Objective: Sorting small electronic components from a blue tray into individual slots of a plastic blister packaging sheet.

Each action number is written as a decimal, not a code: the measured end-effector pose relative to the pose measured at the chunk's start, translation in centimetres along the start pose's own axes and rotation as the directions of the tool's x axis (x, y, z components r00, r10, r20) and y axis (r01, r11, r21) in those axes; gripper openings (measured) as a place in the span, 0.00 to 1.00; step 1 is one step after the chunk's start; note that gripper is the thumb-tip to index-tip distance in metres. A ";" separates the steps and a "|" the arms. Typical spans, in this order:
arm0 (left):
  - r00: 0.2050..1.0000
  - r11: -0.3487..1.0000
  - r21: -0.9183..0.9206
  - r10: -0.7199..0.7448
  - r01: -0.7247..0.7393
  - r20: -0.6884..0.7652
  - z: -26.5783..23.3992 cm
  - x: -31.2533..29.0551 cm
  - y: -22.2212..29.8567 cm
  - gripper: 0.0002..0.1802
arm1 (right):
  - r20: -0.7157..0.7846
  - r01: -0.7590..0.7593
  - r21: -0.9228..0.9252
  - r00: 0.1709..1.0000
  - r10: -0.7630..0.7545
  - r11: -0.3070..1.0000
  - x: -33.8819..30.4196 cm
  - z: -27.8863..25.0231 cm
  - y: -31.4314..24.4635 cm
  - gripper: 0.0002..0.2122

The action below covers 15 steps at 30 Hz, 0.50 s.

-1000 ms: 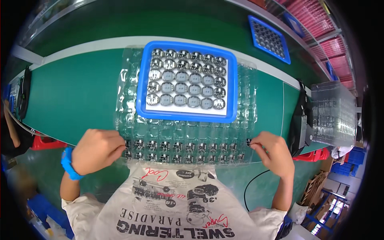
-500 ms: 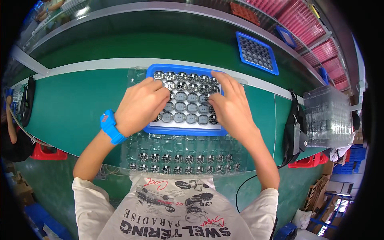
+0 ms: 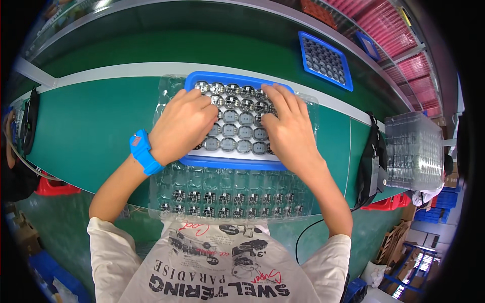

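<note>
A blue-rimmed tray [image 3: 227, 162] holds rows of round, clear-cased electronic modules [image 3: 229, 117] on a white base. The upper rows show dark circuit parts, and several modules in the lower rows have grey faces. Over the tray's left columns is my left hand [image 3: 186, 122], wearing a blue wristwatch [image 3: 145, 151]; its fingers are curled together, and whatever lies between them is hidden. My right hand [image 3: 289, 126] reaches over the right columns, thumb and forefinger apart, fingertips at the modules there. Under the tray lies a clear plastic blister tray [image 3: 202, 178] with small circuit boards [image 3: 224, 198] in its near rows.
A second blue tray of modules [image 3: 324, 61] rests beyond the table's far rail. To the right, a black bag [image 3: 371, 161] lies beside a tall stack of clear plastic trays [image 3: 414, 149]. Red stools [image 3: 56, 186] show below the green table [image 3: 91, 131].
The whole view has shifted slightly, so the tray appears higher. Both hands stay over the same sides of the tray, the right one a little farther left relative to it.
</note>
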<state>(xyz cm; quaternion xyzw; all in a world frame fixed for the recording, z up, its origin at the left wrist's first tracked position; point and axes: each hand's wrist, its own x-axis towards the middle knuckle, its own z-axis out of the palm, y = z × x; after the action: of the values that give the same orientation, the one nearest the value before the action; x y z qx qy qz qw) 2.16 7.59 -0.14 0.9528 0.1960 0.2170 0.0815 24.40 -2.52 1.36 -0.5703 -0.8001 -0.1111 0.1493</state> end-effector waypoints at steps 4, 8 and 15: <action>1.000 0.999 0.028 0.016 -0.016 -0.007 0.1 -0.1 0.0 0.04 | 0.004 -0.007 0.010 1.000 0.007 1.000 -0.2 -0.2 0.1 0.03; 1.000 0.997 0.068 0.030 -0.029 -0.002 0.0 0.0 0.2 0.04 | 0.019 -0.003 0.026 1.000 0.002 1.000 -0.2 0.0 0.2 0.03; 0.999 0.992 0.115 0.052 -0.051 -0.005 0.7 -0.2 0.0 0.05 | 0.040 0.015 0.029 0.999 -0.016 0.999 -0.2 0.4 0.2 0.03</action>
<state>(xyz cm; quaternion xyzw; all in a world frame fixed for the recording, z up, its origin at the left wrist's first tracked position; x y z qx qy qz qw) 2.35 7.44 -0.80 0.9599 0.1836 0.2111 0.0200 24.58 -2.45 0.93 -0.5641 -0.8088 -0.0892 0.1402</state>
